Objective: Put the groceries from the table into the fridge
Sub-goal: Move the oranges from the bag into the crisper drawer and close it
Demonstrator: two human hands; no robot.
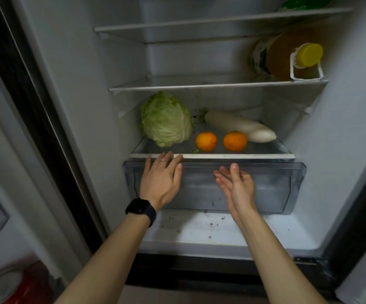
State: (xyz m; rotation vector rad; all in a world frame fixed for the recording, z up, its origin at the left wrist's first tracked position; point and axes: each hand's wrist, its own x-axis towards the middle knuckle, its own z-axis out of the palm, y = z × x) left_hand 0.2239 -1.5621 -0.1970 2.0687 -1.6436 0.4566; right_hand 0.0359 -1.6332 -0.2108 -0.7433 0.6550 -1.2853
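Reaching into the fridge [120, 84], you have both hands in front of the clear drawer [265, 185]. Your left hand [161, 179] is at the drawer's upper left, back toward you, fingers straight and slightly spread. Their tips touch the white front edge of the shelf [221, 156] just above the drawer, and the hand holds nothing. A ring [163, 160] sits on one finger, and a black watch [141, 210] wraps that wrist, level with the drawer's lower left corner.

Your right hand [235, 185] is before the middle of the drawer's front, turned on edge with the palm facing left. Its fingers are straight and loose, and it is empty. You cannot tell whether it touches the drawer.

The groceries lie on the shelf directly above the drawer. The cabbage [166, 119] sits over the drawer's left part. Two oranges lie over its middle, near the shelf's front edge and apart from each other: the left orange [206, 141] just beside the cabbage, the right orange [235, 141] in front of the radish [239, 127]. The radish lies slantwise, its leafy end toward the back and its blunt end over the drawer's right part. Whether it touches the right orange is unclear.

One shelf higher, above the drawer's right end, a bottle [287, 55] of amber liquid points its yellow cap [309, 54] toward you. Below the drawer, the fridge's white floor [221, 229] is flecked with dark specks.
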